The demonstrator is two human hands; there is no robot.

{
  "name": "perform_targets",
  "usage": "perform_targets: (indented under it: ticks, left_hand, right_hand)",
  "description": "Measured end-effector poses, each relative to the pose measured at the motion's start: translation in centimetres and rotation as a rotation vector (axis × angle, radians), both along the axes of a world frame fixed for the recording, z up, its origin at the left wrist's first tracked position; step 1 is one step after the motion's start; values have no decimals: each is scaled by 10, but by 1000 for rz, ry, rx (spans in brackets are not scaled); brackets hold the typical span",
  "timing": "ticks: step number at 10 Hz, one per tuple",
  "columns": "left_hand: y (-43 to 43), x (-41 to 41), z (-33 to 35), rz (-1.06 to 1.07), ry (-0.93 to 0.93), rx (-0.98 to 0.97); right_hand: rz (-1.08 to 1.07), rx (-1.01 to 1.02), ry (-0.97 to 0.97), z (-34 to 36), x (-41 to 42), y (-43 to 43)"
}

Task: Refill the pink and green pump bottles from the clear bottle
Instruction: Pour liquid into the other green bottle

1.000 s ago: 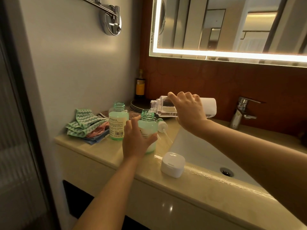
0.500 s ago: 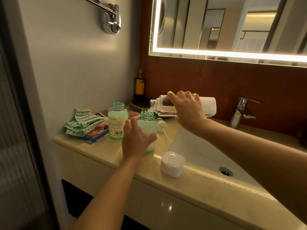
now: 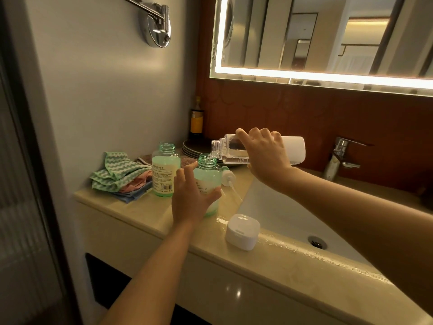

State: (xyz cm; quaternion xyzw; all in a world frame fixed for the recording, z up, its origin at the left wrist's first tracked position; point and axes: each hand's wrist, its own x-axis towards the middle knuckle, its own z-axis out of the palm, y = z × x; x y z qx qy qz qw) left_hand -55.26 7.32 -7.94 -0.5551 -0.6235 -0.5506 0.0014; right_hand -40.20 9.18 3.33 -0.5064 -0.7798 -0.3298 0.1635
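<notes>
The right hand (image 3: 267, 156) is wrapping over the middle of the clear bottle (image 3: 230, 152) from above, fingers curled down its far side, and is holding it nearly level with its open mouth pointing to nine o'clock. The mouth is dipping just over the threaded neck of the green pump bottle (image 3: 207, 177), which is standing on the counter (image 3: 140, 207) at nine o'clock of the sink basin (image 3: 281, 214). The left hand (image 3: 192, 198) is gripping that bottle's body, thumb on one side and fingers reaching up the other.

Both bottles are probably thin, light plastic that will give under a squeeze, and the wet counter edge suggests slippery walls. So a firm grip round the mid-body seems right for each, with the lower one pinned down so that it does not tip.

A thin stream seems to be running into the neck. Clear liquid is lying along the clear bottle's lower side, perhaps a third full. The green bottle is showing pale fill up near its shoulder, so overflow is becoming the risk. At ten o'clock of it a second open bottle (image 3: 165, 170) is standing, also pale green-tinted and similarly full; which one counts as pink I cannot tell. A pump head (image 3: 228, 175) is lying at three o'clock, and a white cap (image 3: 242, 231) is sitting at five o'clock.
</notes>
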Motion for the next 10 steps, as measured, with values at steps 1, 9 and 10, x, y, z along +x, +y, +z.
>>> perform_targets:
  ticks: [1,9,10]
  left_hand:
    - [0,0,0,-1,4,8]
    - [0,-1,-2,-1,20,11]
    - [1,-1,-2,2,28,12]
  right_hand:
    - [-3,-6,-4,0,0,0]
    - [-15,1,-37,3,-1,-2]
    - [-16,-1,-39,4,-1,-2]
